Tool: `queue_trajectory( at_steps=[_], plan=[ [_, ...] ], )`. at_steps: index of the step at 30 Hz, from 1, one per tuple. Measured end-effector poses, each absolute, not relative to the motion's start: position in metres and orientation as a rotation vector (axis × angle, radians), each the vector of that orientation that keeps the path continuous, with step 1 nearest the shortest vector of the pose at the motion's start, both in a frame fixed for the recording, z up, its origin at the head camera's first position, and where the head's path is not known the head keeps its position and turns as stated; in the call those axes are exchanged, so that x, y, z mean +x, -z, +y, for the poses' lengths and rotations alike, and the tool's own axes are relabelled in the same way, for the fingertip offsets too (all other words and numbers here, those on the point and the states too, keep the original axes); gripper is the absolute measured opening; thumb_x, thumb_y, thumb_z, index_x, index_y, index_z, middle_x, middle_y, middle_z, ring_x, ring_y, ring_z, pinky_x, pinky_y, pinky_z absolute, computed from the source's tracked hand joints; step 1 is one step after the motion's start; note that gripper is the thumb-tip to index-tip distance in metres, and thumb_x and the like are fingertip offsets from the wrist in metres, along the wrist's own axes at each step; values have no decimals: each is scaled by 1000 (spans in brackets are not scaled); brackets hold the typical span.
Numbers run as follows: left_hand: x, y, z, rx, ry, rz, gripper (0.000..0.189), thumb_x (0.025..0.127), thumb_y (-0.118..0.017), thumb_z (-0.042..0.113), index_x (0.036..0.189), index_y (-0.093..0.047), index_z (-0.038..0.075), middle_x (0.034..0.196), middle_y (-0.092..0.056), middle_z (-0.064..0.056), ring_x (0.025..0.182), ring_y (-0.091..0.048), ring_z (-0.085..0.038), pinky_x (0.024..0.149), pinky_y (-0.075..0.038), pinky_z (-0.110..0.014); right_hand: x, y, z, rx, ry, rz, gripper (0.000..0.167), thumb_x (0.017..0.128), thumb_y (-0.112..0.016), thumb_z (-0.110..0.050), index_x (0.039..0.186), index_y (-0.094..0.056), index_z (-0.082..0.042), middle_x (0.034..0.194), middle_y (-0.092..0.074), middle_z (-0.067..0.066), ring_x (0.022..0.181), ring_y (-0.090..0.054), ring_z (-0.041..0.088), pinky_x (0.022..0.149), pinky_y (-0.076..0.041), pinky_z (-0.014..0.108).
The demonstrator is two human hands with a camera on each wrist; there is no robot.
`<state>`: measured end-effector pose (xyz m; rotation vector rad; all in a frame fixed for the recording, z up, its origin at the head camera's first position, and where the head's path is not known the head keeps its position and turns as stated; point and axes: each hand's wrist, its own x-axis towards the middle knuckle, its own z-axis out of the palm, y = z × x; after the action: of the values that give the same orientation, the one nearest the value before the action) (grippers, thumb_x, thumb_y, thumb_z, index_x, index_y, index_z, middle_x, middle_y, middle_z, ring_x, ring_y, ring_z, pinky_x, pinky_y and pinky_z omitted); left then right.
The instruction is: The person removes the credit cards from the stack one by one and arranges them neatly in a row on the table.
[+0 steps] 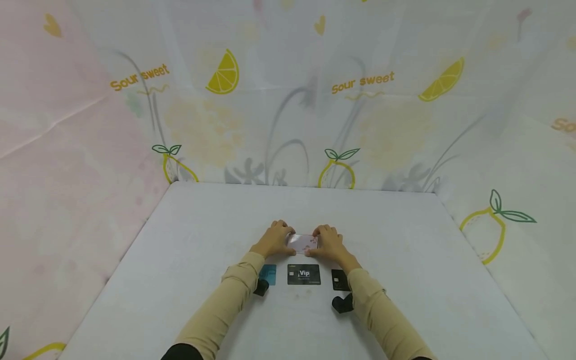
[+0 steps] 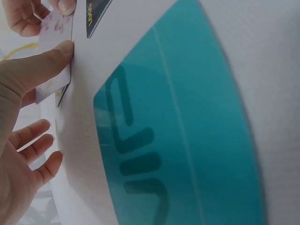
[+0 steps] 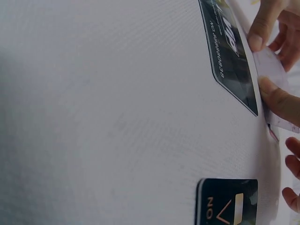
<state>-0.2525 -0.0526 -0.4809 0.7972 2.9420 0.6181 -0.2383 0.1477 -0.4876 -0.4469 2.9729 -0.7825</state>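
- Head view: the floral card (image 1: pixel 300 243) is held beyond the black Vip card (image 1: pixel 304 274), long axis left to right, blossoms toward its right end.
- Left hand (image 1: pixel 275 240) pinches its left end, right hand (image 1: pixel 330 243) its right.
- Left wrist view: more of the teal card (image 2: pixel 187 122), which a sleeve (image 1: pixel 225 305) partly covers in head view.
- Right wrist view reveals the black Vip card's number (image 3: pixel 217 49).

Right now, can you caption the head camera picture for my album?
Left hand and right hand hold a flowery card beyond three other cards.

White tabletop (image 1: pixel 225 210): teal card (image 1: pixel 269 274), black Vip card (image 1: pixel 303 281) (between), second black card (image 1: pixel 340 281).
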Motion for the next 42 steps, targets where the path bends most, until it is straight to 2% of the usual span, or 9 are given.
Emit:
queue_trajectory(
  at_steps=[13,22,33,42],
  plan=[
    [-248,490,-55,883,-512,3051,62,73,-80,37,123,-61,4,120,-54,-18,111,-47,-33,90,-43,-47,-231,491,147,-495,916,3033,51,69,-83,-29,102,-53,-5,101,-54,10,97,-46,29,85,-33,50],
    [-246,490,-54,892,-525,3059,61,72,-80,37,118,-63,2,116,-55,-19,107,-48,-35,86,-45,-47,-232,488,145,-432,919,2988,51,69,-83,-28,104,-57,-2,87,-58,7,78,-49,22,83,-35,46],
    [-245,489,-56,834,-478,3054,62,71,-79,42,117,-64,2,115,-55,-18,106,-49,-34,87,-44,-46,-229,486,149,-547,862,2970,57,65,-86,-23,111,-59,-1,96,-63,9,88,-55,25,80,-38,47],
    [-246,488,-56,851,-526,3031,66,70,-80,44,118,-64,1,115,-55,-17,105,-48,-32,86,-44,-46,-229,480,149,-672,599,3002,61,71,-82,-26,121,-59,1,106,-59,19,95,-51,31,80,-40,49]
  ],
)
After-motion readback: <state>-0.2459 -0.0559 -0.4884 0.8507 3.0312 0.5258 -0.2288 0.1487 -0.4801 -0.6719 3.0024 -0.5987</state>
